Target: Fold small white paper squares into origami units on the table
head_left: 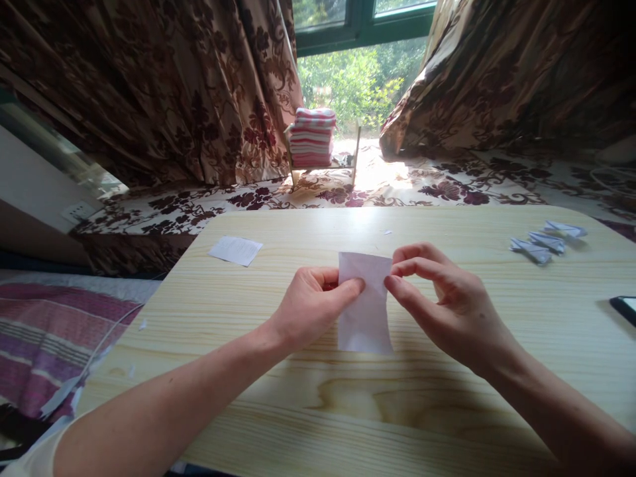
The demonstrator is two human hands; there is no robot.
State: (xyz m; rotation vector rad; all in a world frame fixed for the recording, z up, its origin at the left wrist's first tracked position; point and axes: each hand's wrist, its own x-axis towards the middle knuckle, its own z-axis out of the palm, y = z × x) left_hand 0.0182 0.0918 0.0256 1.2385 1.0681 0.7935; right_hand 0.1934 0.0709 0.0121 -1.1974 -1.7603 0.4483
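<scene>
A small blank white sheet of paper stands upright above the middle of the wooden table. My left hand is closed on its left edge, thumb flat across the front and the fingers mostly hidden behind. At the right edge, the thumb and forefinger of my right hand pinch lightly near the upper half; the exact contact is hard to see. Further back on the left lies a printed slip of paper. Folded paper pieces, such as this one, lie at the back right.
A dark-edged phone-like device sits at the right edge. Paper scraps dot the table. Behind it, a small rack with folded pink-and-white cloths stands on the flowered window seat. A white cable runs along the left.
</scene>
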